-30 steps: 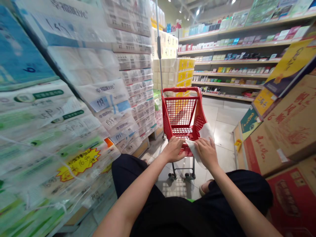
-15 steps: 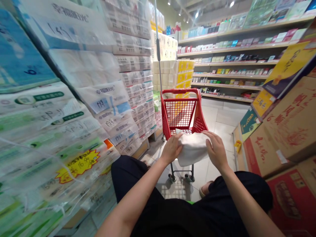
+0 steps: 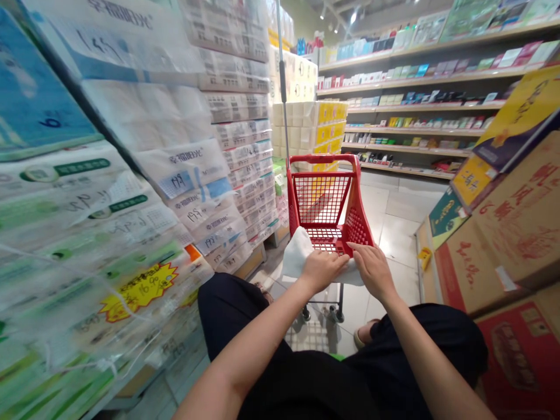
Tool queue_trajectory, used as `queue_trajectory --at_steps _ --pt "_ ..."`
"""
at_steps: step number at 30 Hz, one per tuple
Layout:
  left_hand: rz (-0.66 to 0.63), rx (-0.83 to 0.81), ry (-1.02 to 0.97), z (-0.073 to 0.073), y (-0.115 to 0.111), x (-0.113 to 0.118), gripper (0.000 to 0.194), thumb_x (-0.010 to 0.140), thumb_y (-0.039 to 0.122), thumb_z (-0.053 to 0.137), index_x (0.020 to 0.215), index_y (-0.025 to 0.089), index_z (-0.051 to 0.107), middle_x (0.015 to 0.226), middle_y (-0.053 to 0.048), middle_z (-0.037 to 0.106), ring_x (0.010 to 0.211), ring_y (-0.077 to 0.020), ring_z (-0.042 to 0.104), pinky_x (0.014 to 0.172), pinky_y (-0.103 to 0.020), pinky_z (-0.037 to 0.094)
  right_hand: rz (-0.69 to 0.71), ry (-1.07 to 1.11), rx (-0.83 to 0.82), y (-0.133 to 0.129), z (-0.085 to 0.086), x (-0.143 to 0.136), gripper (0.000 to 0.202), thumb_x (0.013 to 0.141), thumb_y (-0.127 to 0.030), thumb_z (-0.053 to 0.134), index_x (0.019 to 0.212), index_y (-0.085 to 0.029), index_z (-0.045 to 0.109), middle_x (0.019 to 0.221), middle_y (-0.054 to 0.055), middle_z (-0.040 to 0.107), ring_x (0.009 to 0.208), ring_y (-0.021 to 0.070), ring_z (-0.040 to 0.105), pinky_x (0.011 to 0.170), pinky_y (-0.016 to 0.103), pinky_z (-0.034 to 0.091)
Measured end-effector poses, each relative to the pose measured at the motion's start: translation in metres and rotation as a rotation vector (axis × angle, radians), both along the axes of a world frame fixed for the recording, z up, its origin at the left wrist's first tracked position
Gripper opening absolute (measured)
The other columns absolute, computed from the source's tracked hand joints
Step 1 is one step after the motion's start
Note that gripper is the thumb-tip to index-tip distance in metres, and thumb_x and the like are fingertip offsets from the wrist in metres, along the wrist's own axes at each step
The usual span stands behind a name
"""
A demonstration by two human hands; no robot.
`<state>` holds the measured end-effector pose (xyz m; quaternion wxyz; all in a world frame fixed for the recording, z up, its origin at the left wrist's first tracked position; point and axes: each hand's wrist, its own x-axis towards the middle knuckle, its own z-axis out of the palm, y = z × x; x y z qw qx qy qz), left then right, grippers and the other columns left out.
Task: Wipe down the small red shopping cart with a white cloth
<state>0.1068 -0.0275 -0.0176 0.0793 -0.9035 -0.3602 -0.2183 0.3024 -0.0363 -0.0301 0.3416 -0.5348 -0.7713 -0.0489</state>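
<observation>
A white cloth (image 3: 298, 256) lies over the near edge of a red shopping basket cart (image 3: 359, 224), its left part bunched up beside my left hand. Flat on top of the cloth, my left hand (image 3: 322, 269) reaches to the right with its fingers stretched out. My right hand (image 3: 371, 269) rests at the cloth's right side, fingers extended, their tips close to those of my left hand. Both palms face down and are hidden. Through the grid, the inside of the cart shows no goods.
Wrapped tissue packs (image 3: 205, 204) are stacked high on the left. Cardboard boxes (image 3: 520, 210) stand on the right. Ahead are yellow-and-white packs (image 3: 330, 125) and long shelves (image 3: 411, 108) of small goods. A thin metal pole (image 3: 282, 81) rises at the cart's left.
My left hand has moved right, towards my right hand. The cloth has gone from hanging between both hands to lying lower and further left, spread along the cart's near edge.
</observation>
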Motion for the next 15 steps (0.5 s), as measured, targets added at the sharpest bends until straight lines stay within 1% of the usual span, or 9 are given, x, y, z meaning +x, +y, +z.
queue_trajectory --at_steps 2,4,6,8,10,12,14,15 --pt "0.01 0.002 0.014 -0.004 0.0 0.0 0.029 0.1 0.037 0.038 0.12 0.027 0.056 0.088 -0.003 0.068 0.084 -0.0178 0.064 0.078 -0.032 0.044 -0.009 -0.009 -0.014 0.0 -0.003 0.003 0.045 0.101 -0.037 0.024 0.138 -0.031 0.048 0.134 0.0 0.059 0.122 0.0182 0.052 0.113 0.044 0.027" --pt "-0.017 0.006 0.028 -0.003 0.003 -0.008 0.027 0.1 0.034 0.039 0.118 0.028 0.057 0.09 -0.003 0.068 0.084 -0.017 0.064 0.079 -0.032 0.044 -0.02 -0.031 -0.026 0.001 -0.005 0.008 0.047 0.101 -0.039 0.021 0.143 -0.033 0.042 0.137 -0.001 0.056 0.125 0.0177 0.05 0.116 0.046 0.02" --pt "-0.039 0.015 0.04 0.0 0.006 -0.025 0.024 0.1 0.031 0.04 0.113 0.026 0.059 0.093 -0.003 0.068 0.089 -0.017 0.063 0.086 -0.033 0.044 -0.024 -0.053 -0.045 0.003 -0.006 0.014 0.048 0.102 -0.039 0.02 0.146 -0.035 0.037 0.139 -0.003 0.054 0.127 0.0169 0.048 0.118 0.047 0.015" --pt "-0.043 0.03 0.036 0.003 0.011 -0.048 0.022 0.099 0.029 0.042 0.108 0.026 0.061 0.1 -0.003 0.067 0.098 -0.0169 0.061 0.1 -0.037 0.04 -0.034 -0.063 -0.06 0.005 -0.008 0.017 0.048 0.102 -0.04 0.02 0.146 -0.035 0.036 0.14 -0.003 0.054 0.128 0.0163 0.047 0.119 0.047 0.013" --pt "-0.042 0.052 0.015 0.004 0.015 -0.07 0.022 0.099 0.029 0.042 0.108 0.026 0.062 0.113 -0.003 0.064 0.114 -0.0168 0.056 0.112 -0.04 0.03 -0.05 -0.07 -0.06 0.007 -0.008 0.019 0.047 0.102 -0.041 0.02 0.145 -0.035 0.038 0.137 -0.003 0.056 0.127 0.0164 0.048 0.119 0.047 0.011" --pt "-0.049 0.073 0.0 0.003 0.019 -0.086 0.023 0.1 0.03 0.041 0.109 0.027 0.062 0.124 -0.002 0.06 0.127 -0.0167 0.047 0.118 -0.043 0.022 -0.06 -0.077 -0.049 0.008 -0.006 0.017 0.046 0.101 -0.042 0.021 0.142 -0.035 0.043 0.133 -0.003 0.059 0.124 0.017 0.05 0.118 0.048 0.011" --pt "-0.041 0.083 -0.001 0.0 0.021 -0.089 0.024 0.1 0.031 0.04 0.107 0.026 0.062 0.122 -0.002 0.059 0.131 -0.017 0.043 0.12 -0.044 0.021 -0.08 -0.086 -0.026 0.007 -0.002 0.01 0.045 0.101 -0.042 0.022 0.136 -0.035 0.05 0.126 -0.003 0.063 0.119 0.0179 0.053 0.118 0.049 0.009" --pt "-0.021 0.084 -0.003 -0.001 0.021 -0.086 0.024 0.1 0.032 0.039 0.105 0.025 0.062 0.117 -0.002 0.06 0.128 -0.0172 0.045 0.12 -0.044 0.022 -0.095 -0.093 -0.011 0.006 0.001 0.004 0.044 0.101 -0.042 0.022 0.132 -0.034 0.054 0.122 -0.002 0.065 0.115 0.0184 0.055 0.118 0.049 0.008"
